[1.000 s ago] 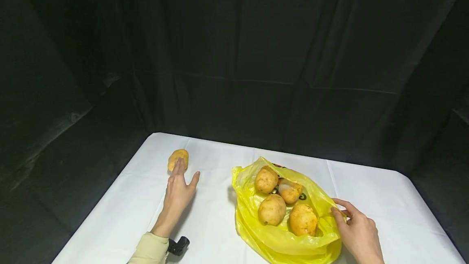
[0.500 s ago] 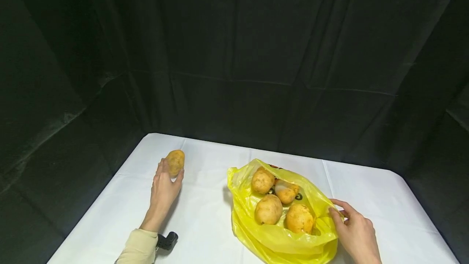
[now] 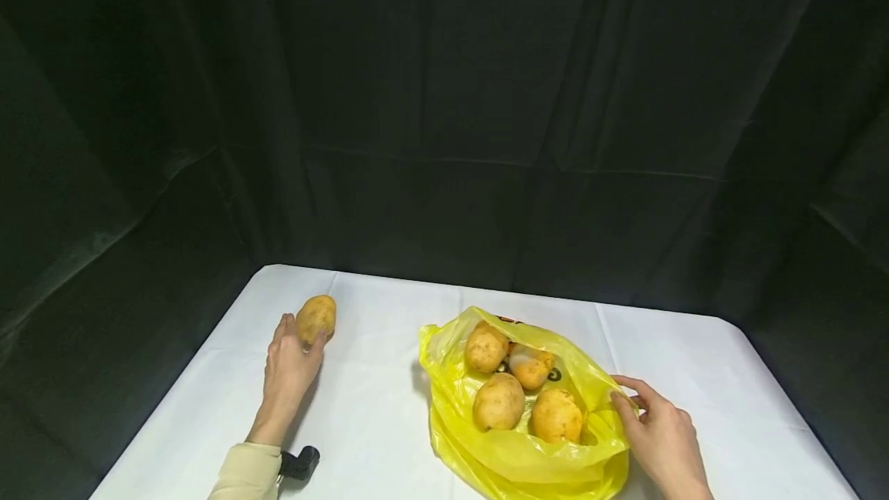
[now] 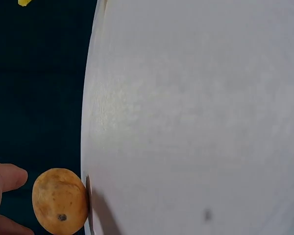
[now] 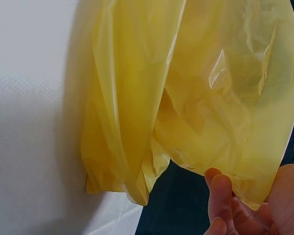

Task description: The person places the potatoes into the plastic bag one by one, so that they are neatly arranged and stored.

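Note:
In the head view a lone potato lies near the far left of the table. My left hand reaches to its near side, fingers along its left and thumb at its lower right. The left wrist view shows the fingertips close to the potato, with a narrow gap in that view. To the right, an opened yellow plastic bag holds several potatoes, among them one at the front. My right hand pinches the bag's right rim between thumb and fingers; the right wrist view shows this hand under the hanging plastic.
A white cloth covers the table. Dark curtains surround its back and sides. A black device sits at the left wrist, by the light sleeve.
My left hand has shifted from over the front of the lone potato to its left near side, the fingers spreading around it. The right hand keeps holding the bag rim; the head view turned slightly.

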A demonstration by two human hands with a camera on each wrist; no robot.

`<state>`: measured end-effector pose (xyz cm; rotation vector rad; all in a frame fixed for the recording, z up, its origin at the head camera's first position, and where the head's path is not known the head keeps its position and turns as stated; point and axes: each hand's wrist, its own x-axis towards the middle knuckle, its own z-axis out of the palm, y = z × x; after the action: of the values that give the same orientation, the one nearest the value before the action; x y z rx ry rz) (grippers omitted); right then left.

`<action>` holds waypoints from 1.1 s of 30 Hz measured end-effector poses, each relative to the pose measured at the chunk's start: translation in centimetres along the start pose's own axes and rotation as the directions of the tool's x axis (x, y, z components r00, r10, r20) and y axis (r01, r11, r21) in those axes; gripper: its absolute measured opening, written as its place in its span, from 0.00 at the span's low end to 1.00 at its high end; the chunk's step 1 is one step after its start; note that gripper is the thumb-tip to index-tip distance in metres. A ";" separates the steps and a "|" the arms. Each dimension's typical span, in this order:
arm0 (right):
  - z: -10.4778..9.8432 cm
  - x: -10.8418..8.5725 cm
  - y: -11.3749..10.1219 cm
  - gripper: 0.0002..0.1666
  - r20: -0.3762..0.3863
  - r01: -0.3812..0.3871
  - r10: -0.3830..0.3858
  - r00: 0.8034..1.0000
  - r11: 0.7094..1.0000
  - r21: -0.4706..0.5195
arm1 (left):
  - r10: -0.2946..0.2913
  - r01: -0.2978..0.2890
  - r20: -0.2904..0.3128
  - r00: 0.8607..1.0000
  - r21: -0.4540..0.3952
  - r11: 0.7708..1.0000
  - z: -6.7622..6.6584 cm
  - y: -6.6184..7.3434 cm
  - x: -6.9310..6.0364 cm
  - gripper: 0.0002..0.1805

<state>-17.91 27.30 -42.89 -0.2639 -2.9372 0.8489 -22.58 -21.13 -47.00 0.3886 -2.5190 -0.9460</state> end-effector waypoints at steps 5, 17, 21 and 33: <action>0.0 0.0 0.0 0.20 0.000 0.000 0.000 1.000 1.000 0.007 | -0.010 0.010 0.020 1.000 0.008 1.000 -0.2 -0.3 0.3 0.38; 0.1 -0.2 0.1 0.19 -0.013 0.007 -0.007 1.000 1.000 0.003 | -0.043 0.043 0.068 0.997 -0.005 0.999 -0.2 -0.5 0.9 0.37; 0.0 -0.1 0.2 0.19 -0.022 0.023 -0.023 0.999 1.000 0.000 | -0.068 0.070 0.080 0.994 -0.012 0.997 -0.3 -0.6 1.2 0.37; -0.1 0.0 0.1 0.19 -0.019 0.008 -0.008 1.000 1.000 0.002 | -0.098 0.101 0.108 0.989 -0.030 0.994 -0.4 -0.6 1.2 0.36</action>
<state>-17.84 27.42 -42.82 -0.2588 -2.9175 0.8432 -23.40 -22.24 -46.78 0.4682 -2.5954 -1.0743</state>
